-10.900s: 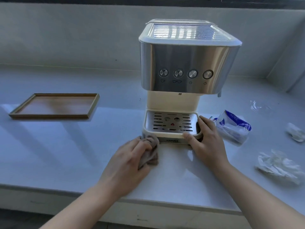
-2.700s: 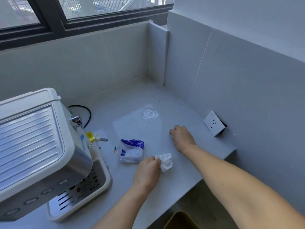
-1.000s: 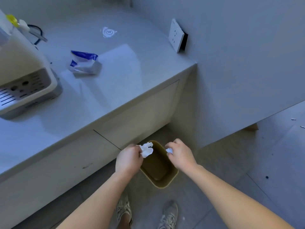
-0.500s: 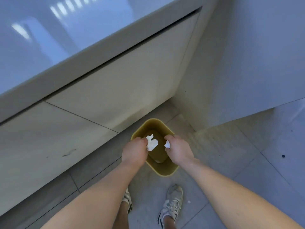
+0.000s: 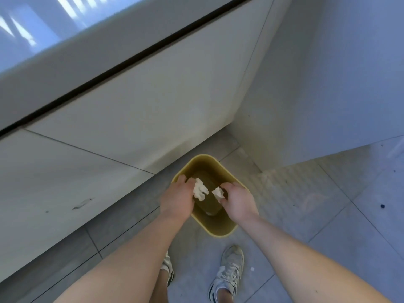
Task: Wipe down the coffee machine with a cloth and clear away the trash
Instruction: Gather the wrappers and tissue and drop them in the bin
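Over the left rim of the yellow bin [image 5: 220,234] the left hand [image 5: 178,200] reaches down from a bare forearm, back of the hand up, its fingers curled and pinching the larger tissue wad [image 5: 200,190] at their tips; the wad hangs inside the bin's mouth; just to its right, and apart from it, the smaller tissue wad [image 5: 218,192] is pinched between the thumb and curled fingers of the right hand [image 5: 239,201], which hovers over the right rim; the bin stands upright on the grey tiled floor [image 5: 306,204] beside the pale cabinet front [image 5: 131,117]; its bottom is dark, with a small pale speck too small to tell; below it stand two worn shoes [image 5: 229,272].
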`<state>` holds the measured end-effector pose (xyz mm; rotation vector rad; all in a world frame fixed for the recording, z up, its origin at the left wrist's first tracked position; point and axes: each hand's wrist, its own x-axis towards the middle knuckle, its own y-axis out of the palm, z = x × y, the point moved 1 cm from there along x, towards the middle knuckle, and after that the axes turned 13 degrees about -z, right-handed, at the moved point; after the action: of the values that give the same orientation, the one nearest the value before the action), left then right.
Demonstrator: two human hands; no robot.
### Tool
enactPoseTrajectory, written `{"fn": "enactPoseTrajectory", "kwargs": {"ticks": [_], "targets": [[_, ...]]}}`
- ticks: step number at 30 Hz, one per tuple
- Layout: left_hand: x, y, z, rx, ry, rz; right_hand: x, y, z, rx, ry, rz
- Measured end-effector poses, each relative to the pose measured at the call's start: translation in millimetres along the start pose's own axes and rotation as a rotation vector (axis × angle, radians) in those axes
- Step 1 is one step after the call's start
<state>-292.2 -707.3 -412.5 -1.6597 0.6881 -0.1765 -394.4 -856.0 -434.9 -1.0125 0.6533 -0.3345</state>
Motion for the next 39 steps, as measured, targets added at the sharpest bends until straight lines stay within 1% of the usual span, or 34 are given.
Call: {"fn": "enactPoseTrajectory", "kwargs": {"ticks": [4,10,14,20,24,30,33,39], "targets": [[-2.9,-15.8,-1.2,0.046,0.06,-0.031,-3.4,-12.7,5.0,-0.033,-0.037,-0.03],[-12.2,-68.7,-14.3,0.12,0.132,-0.101,-13.4,-61.2,27.0,-0.068,-0.117,-0.06],[-19.7,-108.1,-23.9,0.127,0.149,-0.141,-20.1,-103.7,45.1,-0.082,-0.149,-0.094],[-42.0,-176.3,-42.2,0.087,0.164,-0.207,-35.3,-182.2,77.1,-0.042,-0.13,-0.213],[-63.3,-228.2,-56.4,0.098,0.19,-0.269,-51.3,-234.5,98.0,-0.026,-0.149,-0.236],[-88.2,-302.3,-69.0,0.123,0.175,-0.374,-70.9,-305.7,124.3,-0.055,-0.287,-0.249],[-94.5,-341.1,-67.1,0.133,0.139,-0.429,-73.9,-335.5,137.3,-0.064,-0.344,-0.247],[-103.2,-406.5,-61.0,0.209,0.056,-0.522,-77.1,-386.1,171.0,-0.03,-0.455,-0.32]]}}
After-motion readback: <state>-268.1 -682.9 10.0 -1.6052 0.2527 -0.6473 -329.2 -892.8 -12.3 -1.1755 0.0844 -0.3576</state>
